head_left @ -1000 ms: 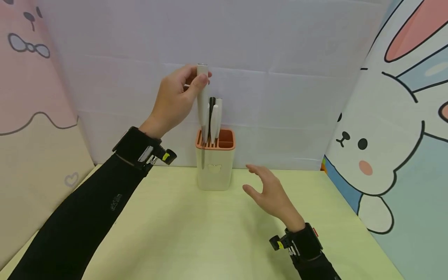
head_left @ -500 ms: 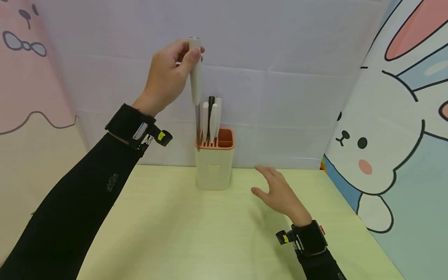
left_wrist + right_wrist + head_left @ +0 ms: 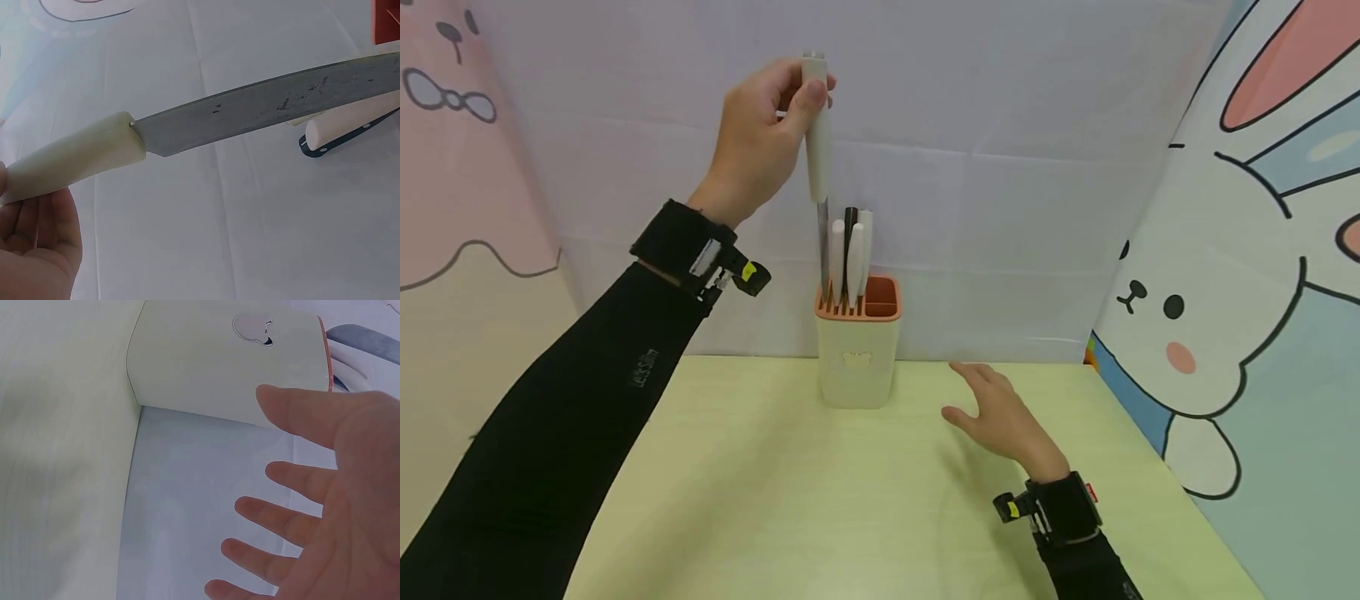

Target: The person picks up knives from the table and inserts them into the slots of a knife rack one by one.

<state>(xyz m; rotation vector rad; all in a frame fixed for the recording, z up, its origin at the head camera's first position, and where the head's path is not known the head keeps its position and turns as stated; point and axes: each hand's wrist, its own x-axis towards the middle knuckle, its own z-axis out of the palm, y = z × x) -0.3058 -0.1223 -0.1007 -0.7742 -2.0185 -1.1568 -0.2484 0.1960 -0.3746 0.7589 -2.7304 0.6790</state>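
My left hand [image 3: 763,133] pinches the upper end of a knife's pale handle [image 3: 81,153] between thumb and fingers. The knife [image 3: 817,133] hangs upright, its spotted grey blade [image 3: 250,103] pointing down, with the lower end overlapping the left slots of the knife holder [image 3: 856,362] in the head view. That holder is cream with an orange slotted top. Standing in it are white-handled knives [image 3: 856,258] and a black-handled one [image 3: 850,225]. To the right of the holder, my right hand [image 3: 1000,417] hovers above the table, fingers spread and holding nothing.
The holder stands on a pale yellow-green table [image 3: 820,500], close to a white sheet [image 3: 1000,233] hanging behind. Open orange compartments [image 3: 882,298] lie right of the slots. Cartoon-printed panels [image 3: 1262,350] flank the table.
My left hand has risen and shifted slightly left, lifting the knife; its blade tip has gone from in front of the holder's wall up to slot height. My right hand has moved a little right.
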